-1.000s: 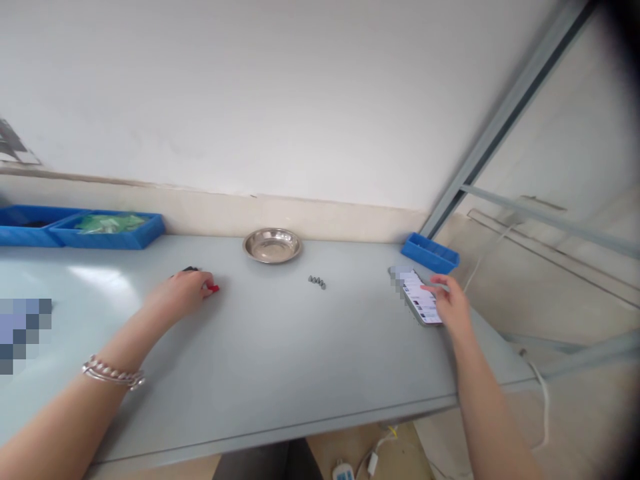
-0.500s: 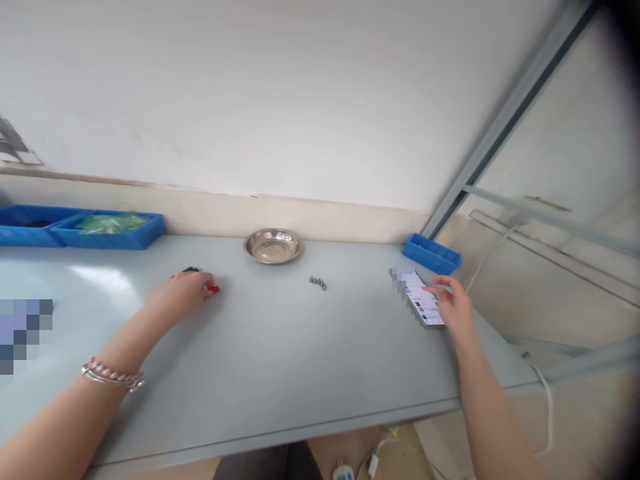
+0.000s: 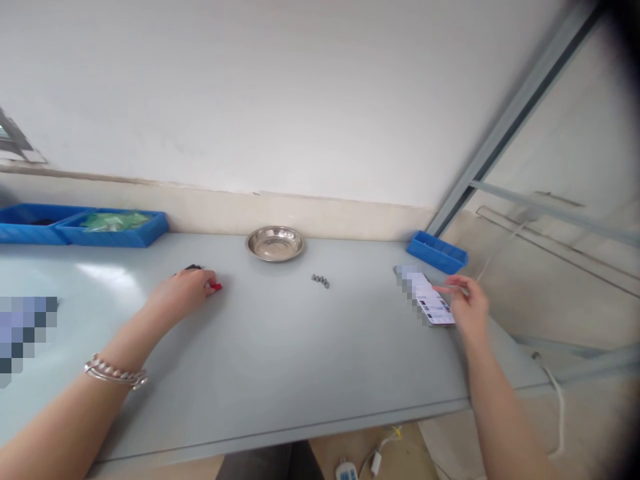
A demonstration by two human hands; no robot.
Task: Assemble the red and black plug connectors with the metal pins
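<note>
My left hand [image 3: 183, 293] lies curled on the pale grey-blue table top [image 3: 280, 347], over a small black-and-red object [image 3: 215, 287]. Only the object's black end and red tip show past my fingers. A silver bracelet [image 3: 115, 372] circles my left wrist. My right hand [image 3: 467, 307] hovers at the right edge of a smartphone [image 3: 434, 303] lying on the table, holding nothing. Its index finger reaches over the lit screen, with fingers apart. Whether that finger touches the glass I cannot tell.
A steel dish [image 3: 275, 243] and several small dark metal pieces [image 3: 321, 281] lie near the wall. Blue trays [image 3: 113, 229] stand at the back left, one with green plastic. Another blue tray [image 3: 437, 252] sits at the back right. Cables lie on the floor below.
My right hand has shifted slightly right, its fingers drawing toward the phone's edge. The whole view has also drifted a little. My left hand has not visibly moved on the table.
</note>
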